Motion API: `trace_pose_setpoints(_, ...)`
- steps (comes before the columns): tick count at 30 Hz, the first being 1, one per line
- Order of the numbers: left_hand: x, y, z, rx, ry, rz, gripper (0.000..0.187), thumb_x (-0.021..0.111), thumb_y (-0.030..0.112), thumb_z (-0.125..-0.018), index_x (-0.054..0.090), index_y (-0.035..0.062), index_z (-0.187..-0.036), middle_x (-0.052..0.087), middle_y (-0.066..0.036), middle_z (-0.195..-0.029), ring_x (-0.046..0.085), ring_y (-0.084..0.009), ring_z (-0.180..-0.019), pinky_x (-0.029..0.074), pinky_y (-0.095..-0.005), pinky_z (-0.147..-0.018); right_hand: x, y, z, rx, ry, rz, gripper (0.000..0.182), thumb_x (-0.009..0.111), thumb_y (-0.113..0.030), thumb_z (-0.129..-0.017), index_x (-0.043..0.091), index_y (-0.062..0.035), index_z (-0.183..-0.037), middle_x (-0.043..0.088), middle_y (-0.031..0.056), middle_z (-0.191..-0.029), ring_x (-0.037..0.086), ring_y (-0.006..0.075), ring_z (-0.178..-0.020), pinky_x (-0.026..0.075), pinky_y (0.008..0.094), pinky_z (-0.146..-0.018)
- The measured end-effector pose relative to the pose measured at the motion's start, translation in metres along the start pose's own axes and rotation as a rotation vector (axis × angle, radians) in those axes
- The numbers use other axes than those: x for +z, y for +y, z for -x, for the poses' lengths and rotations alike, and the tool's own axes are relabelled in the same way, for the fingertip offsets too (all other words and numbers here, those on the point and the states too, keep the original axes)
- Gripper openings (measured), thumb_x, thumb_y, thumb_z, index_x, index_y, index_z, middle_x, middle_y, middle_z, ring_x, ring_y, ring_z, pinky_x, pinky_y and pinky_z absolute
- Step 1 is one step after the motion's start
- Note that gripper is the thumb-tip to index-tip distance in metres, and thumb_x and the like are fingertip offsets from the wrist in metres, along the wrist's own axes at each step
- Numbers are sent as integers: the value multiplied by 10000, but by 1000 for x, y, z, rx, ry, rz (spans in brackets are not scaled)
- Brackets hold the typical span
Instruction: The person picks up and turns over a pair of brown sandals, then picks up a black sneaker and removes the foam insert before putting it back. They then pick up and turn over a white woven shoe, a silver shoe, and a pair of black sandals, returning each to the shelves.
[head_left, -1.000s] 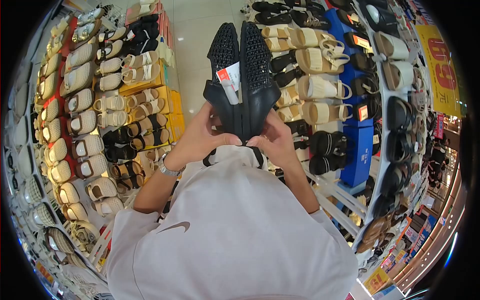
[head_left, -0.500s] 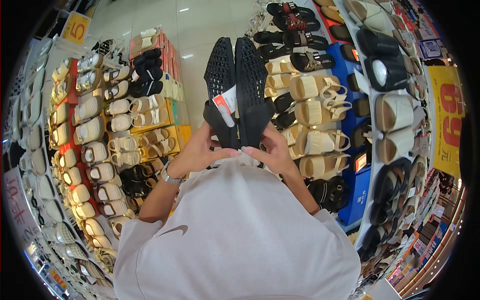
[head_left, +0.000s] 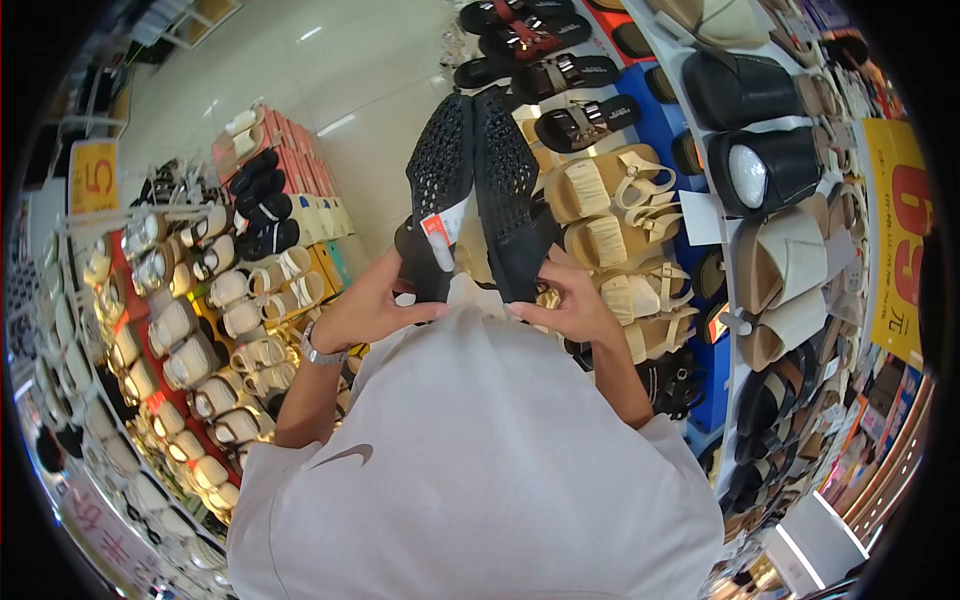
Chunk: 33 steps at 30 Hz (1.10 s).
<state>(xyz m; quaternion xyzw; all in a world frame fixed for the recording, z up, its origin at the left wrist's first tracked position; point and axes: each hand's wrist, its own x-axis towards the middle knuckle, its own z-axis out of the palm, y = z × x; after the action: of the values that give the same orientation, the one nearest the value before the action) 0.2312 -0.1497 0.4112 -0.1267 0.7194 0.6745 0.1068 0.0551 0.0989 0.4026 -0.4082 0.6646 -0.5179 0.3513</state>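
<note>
A pair of black woven slip-on shoes is held up in front of my chest, toes pointing away. My left hand (head_left: 372,305) is closed on the heel end of the left shoe (head_left: 443,155), thumb toward me. A red and white tag (head_left: 446,224) hangs on that shoe's inner side. My right hand (head_left: 578,305) grips the heel end of the right shoe (head_left: 506,160). The shoes are close together at the toes, with a gap between the heels. My fingers beneath the shoes are partly hidden.
Rows of pale shoes (head_left: 190,360) fill the rack on my left. To my right, beige sandals (head_left: 600,240) and black sandals (head_left: 588,122) line a display beside a shelf of slides (head_left: 785,258). Stacked pink boxes (head_left: 290,150) stand ahead by the tiled floor (head_left: 375,80). A yellow price sign (head_left: 895,240) hangs far right.
The heel ends of the shoes have spread apart, and both hands have moved slightly outward. My view has turned, so the left racks appear tilted and lower, and more floor shows ahead.
</note>
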Motion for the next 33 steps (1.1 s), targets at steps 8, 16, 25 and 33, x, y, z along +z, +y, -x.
trace_pose_setpoints(8,-53,8,-61,7,-187,-63,728,807,102,-819,389,20,-1409,610,-92,-1170,638,-173,-1011,525,-356,-879,-12,11,-6,148,140,-8,310,826,-64,-748,700,5,-1022,600,140,-1242,522,263,-1174,387,371,-1011)
trace_pose_setpoints(16,-151,32,-133,83,-356,-240,685,772,35,-815,424,29,-1405,587,-86,-1224,595,-186,-1077,480,-352,-948,-14,-7,-42,168,426,0,383,829,-43,-737,714,-35,-1102,540,169,-1370,462,306,-1312,316,409,-1107)
trace_pose_setpoints(25,-212,46,-202,-46,-604,-105,754,834,122,-781,423,33,-1407,577,-86,-1241,604,-194,-1104,508,-380,-937,33,-4,-118,240,550,-6,375,854,-125,-740,683,17,-1042,546,151,-1267,522,251,-1090,407,327,-961)
trace_pose_setpoints(33,-200,42,-232,-79,-697,52,816,830,131,-795,340,7,-1435,569,-110,-1243,608,-196,-1094,507,-379,-943,78,-24,-180,318,827,-249,411,804,-109,-781,677,38,-1143,491,145,-1384,574,260,-1197,513,363,-955)
